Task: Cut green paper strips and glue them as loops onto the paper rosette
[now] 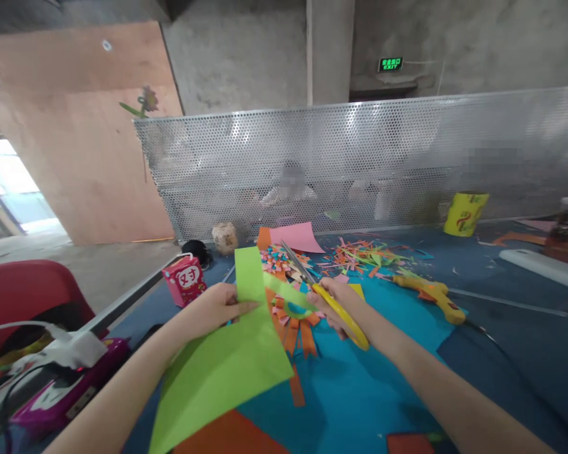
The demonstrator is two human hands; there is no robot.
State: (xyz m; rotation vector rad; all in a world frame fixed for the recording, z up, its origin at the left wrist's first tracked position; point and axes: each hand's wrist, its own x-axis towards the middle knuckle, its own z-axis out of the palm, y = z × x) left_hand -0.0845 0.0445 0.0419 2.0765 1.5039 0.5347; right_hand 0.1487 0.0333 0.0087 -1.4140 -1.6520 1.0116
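My left hand point(220, 308) pinches a lime-green sheet of paper point(231, 369) by its left side, thumb on top. An upright flap of the sheet rises above the fingers. My right hand point(338, 302) is closed around yellow-handled scissors point(348, 321), whose blades point up and away to the left. A curved light-green strip point(288, 293) runs from the sheet to the right fingers; whether they grip it, I cannot tell. Under the hands lie fringed orange paper strips point(299, 337) and a blue sheet point(341, 391).
Paper scraps point(364, 255) are heaped at the back by a perforated metal screen point(274, 145). A yellow glue gun point(430, 296) with a cord lies right, a yellow roll point(466, 214) behind it. A pink box point(183, 280) and a power strip point(71, 384) are left.
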